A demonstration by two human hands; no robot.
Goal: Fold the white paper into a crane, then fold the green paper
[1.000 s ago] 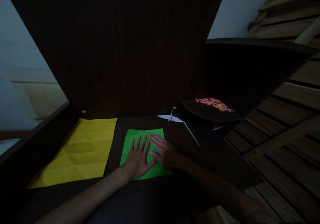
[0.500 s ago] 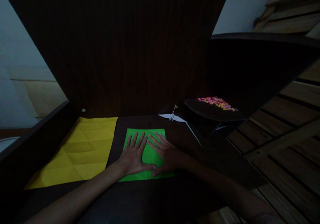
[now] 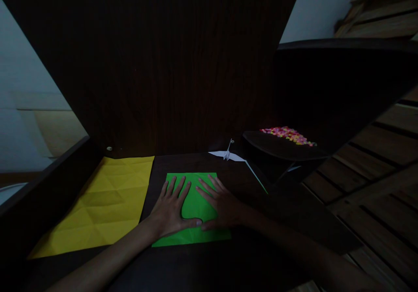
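Observation:
A green paper sheet (image 3: 196, 207) lies flat on the dark wooden surface. My left hand (image 3: 171, 209) is spread on its left half, fingers apart and pointing away from me. On the right half my right hand (image 3: 224, 205) rests flat too, its fingers spread. The thumb tips come close together near the sheet's middle. A larger yellow paper sheet (image 3: 114, 200) with crease lines lies left of the green one. Behind the green sheet, to the right, sits a white folded paper crane (image 3: 227, 155) with long wings.
A thin pale-green strip (image 3: 256, 176) slants down from the crane's right wing. Small pink, red and yellow pieces (image 3: 289, 135) sit on a dark curved shelf (image 3: 281, 150) at the right. A tall dark panel (image 3: 183, 65) rises at the back, with a low side wall (image 3: 48, 170) on the left.
Both hands stay spread on the green sheet. The fingers have slid apart slightly, and the left hand sits a little further left. The whole view has shifted slightly.

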